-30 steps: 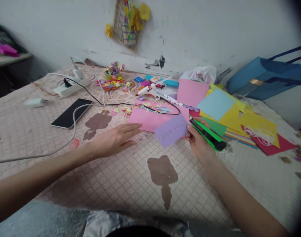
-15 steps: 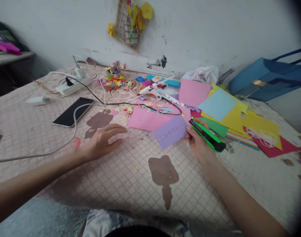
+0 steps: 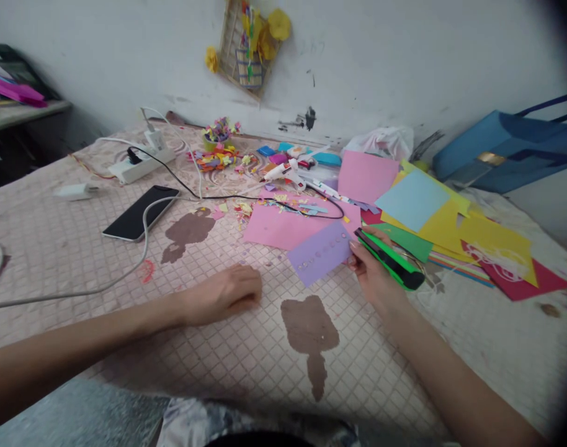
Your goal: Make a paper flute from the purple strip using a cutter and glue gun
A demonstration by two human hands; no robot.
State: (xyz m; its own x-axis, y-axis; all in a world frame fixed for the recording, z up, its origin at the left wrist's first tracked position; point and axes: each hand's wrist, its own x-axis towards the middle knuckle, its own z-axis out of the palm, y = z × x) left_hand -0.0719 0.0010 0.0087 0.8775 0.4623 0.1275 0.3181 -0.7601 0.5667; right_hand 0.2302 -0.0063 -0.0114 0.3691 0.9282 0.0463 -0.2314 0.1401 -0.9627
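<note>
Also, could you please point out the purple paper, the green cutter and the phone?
Purple paper [image 3: 318, 257], head view: middle of the sheet.
Green cutter [image 3: 390, 259], head view: middle of the handle.
Phone [image 3: 134, 214], head view: dark screen.

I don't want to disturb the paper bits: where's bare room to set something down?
The widest patch is the near tablecloth, around the brown mark, this side of the left hand and purple card. Another lies left of the phone, between charger and grey cable. It's crowded at the back, around the glue gun, and on the right, where paper sheets overlap.
</note>
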